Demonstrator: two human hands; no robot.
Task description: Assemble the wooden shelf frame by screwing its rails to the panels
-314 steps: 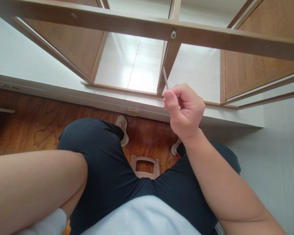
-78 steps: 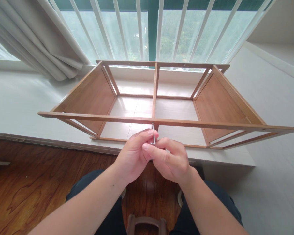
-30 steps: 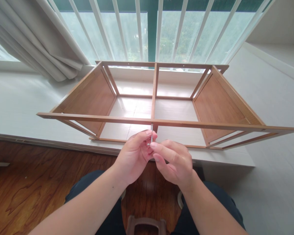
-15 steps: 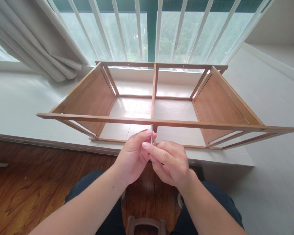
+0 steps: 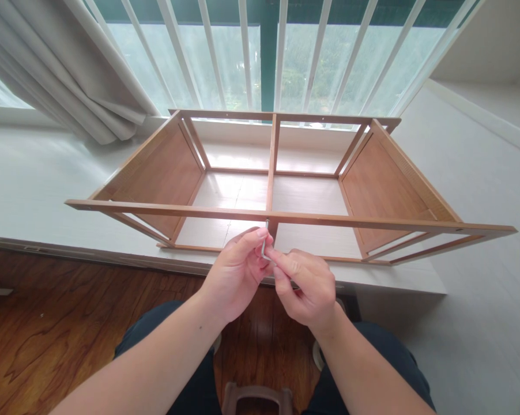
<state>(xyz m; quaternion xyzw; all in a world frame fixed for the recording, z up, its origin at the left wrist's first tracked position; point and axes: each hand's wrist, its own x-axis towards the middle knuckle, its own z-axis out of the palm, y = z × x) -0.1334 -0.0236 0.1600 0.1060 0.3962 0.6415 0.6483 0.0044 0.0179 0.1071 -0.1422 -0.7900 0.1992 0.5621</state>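
Observation:
An L-shaped metal hex key (image 5: 263, 250) stands nearly upright under the front rail (image 5: 191, 210) of a brown wooden frame. My left hand (image 5: 236, 276) pinches its shaft between thumb and fingers, just below the rail. A short length of metal (image 5: 267, 224) shows above the thumb, against the rail; whether it is the key's tip or a screw head I cannot tell. My right hand (image 5: 305, 282) is closed at the key's bent lower end, with fingertips on the short arm. The key's far end is hidden in the right fingers.
The frame has a left side panel (image 5: 156, 173), a right side panel (image 5: 390, 178) and a middle bar (image 5: 272, 161). It rests on a white ledge (image 5: 30, 173) before a barred window. A grey curtain (image 5: 70, 63) hangs left. A stool (image 5: 257, 391) shows between the knees.
My right fingers have moved slightly down and right, and the key's bent end now shows. The left hand has stayed near the rail. The frame's right end has shifted slightly left in view.

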